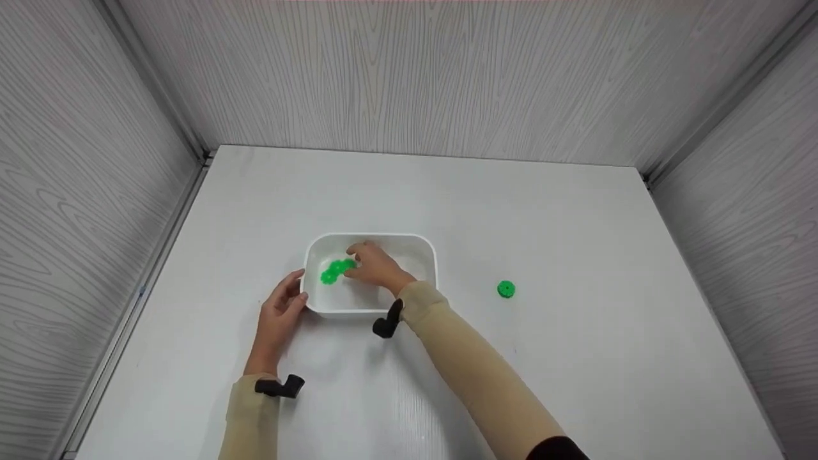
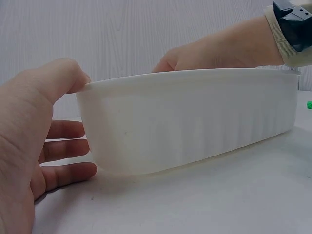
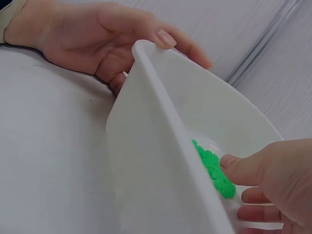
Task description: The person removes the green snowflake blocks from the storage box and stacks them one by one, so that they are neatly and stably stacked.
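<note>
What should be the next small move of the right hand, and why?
Perhaps lift the right hand out of the white tub and toward the round green item: it lies on the table outside, while the green pieces lie together inside.

Your head view looks down across the tabletop (image 1: 575, 223); your wrist views, close in, share the white plastic tub (image 2: 190, 122).
</note>
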Available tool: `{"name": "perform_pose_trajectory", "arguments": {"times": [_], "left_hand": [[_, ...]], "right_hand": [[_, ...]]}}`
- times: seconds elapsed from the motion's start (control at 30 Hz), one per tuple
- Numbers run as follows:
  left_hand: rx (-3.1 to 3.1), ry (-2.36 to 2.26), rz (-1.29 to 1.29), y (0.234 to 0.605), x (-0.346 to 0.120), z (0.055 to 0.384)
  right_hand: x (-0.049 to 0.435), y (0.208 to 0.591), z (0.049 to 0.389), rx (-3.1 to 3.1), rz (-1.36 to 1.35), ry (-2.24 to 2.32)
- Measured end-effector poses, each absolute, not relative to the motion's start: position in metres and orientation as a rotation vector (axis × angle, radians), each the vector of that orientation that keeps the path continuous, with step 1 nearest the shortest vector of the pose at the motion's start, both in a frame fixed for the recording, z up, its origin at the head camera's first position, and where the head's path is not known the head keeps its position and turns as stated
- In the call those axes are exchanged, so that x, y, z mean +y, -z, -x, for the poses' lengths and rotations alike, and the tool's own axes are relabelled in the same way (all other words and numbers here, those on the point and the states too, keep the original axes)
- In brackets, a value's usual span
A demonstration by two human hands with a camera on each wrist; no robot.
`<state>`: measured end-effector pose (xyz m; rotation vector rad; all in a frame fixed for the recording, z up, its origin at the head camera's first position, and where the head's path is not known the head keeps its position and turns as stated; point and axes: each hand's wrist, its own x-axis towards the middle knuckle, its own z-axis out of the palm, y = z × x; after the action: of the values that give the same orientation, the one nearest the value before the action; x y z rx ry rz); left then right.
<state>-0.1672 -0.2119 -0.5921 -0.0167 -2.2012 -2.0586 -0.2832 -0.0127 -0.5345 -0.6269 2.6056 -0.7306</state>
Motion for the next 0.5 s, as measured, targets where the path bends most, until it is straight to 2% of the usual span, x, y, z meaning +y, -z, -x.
{"name": "perform_pose_trajectory", "arguments": {"times": [0.5], "left_hand": [[-2.218,2.042,-0.013,0.594,-0.212,0.165]], "right_hand": [[-0.029,0.543,0.274,2.737,0.41,0.626]]}}
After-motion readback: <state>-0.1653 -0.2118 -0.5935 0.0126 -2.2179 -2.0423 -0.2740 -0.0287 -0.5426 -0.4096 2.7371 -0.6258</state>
